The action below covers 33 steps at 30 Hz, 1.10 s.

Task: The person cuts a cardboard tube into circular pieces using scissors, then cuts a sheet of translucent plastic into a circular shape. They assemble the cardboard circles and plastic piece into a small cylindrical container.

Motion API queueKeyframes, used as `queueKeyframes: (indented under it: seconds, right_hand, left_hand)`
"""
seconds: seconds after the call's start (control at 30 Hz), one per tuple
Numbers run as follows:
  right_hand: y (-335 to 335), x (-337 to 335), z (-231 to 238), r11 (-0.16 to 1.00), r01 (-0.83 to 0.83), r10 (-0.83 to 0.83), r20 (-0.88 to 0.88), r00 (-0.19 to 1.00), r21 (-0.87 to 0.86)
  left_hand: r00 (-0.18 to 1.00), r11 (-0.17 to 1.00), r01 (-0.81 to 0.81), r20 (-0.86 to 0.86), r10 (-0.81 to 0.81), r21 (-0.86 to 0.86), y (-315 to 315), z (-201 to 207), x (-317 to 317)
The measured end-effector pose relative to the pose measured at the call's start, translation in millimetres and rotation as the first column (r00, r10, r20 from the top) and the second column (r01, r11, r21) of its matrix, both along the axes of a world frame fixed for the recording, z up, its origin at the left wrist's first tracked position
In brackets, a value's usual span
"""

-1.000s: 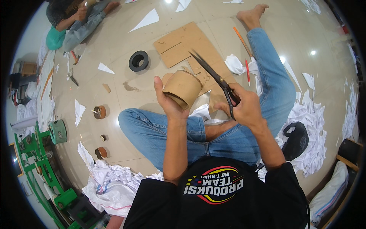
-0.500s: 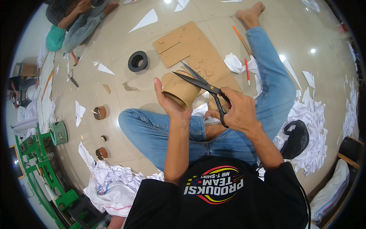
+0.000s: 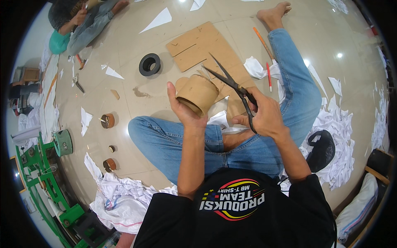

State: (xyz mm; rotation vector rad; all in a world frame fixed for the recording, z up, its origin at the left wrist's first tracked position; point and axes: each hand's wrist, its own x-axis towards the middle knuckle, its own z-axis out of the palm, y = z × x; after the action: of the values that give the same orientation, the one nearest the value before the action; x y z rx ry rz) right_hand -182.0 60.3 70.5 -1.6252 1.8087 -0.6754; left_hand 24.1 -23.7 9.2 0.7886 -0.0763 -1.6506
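Observation:
My left hand (image 3: pixel 186 113) is wrapped around a brown cardboard cylinder (image 3: pixel 201 91), its open end tilted toward me. A rounded cardboard flap shows at its left side, and its far rim looks uneven. In my right hand (image 3: pixel 266 115) is a pair of large black scissors (image 3: pixel 236 87), with fingers through the handles. The blades stand apart and point away from me, beside the cylinder's right rim. No contact between blades and cardboard is visible. Beyond both hands, a flat cardboard sheet (image 3: pixel 202 39) with slits and small offcuts lies on the floor.
A black flanged ring (image 3: pixel 149 65) lies left of the sheet. An orange stick (image 3: pixel 262 41) and a red pen (image 3: pixel 269 77) are by my right leg. White scraps (image 3: pixel 331 144) pile up at right. Another person (image 3: pixel 84 31) sits at the far left.
The scissors have moved right, off the cylinder's top, and their blades now point more steeply away from me. My left hand keeps the cylinder in nearly the same place.

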Motion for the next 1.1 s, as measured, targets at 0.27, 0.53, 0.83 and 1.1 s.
queueKeyframes:
  seconds: [0.27, 0.53, 0.83, 1.1]
  right_hand:
    - [-1.7, 6.2, -0.9, 0.985, -0.08, 0.068, -0.082, 0.994, -0.152]
    - [1.0, 8.3, -20.7, 0.992, 0.025, -0.028, -0.02, 0.999, -0.125]
    - [-18.2, 50.3, -35.1, 0.945, 0.089, -0.013, 0.234, 0.972, -0.316]
    - [-36.1, 71.0, -48.7, 0.94, 0.216, -0.02, 0.589, 0.808, -0.265]
  left_hand:
    - [0.999, 0.999, 0.024, -0.029, -0.025, -0.02, -0.2, 4.5, -0.3]
    - [0.999, 1.0, 0.024, -0.027, -0.024, -0.002, 1.2, -0.1, -2.5]
    - [0.998, 0.994, -0.067, 0.02, 0.066, 0.088, 11.0, -1.2, -23.9]
    - [0.997, 0.997, -0.07, -0.019, 0.071, 0.019, 21.5, 0.5, -29.5]
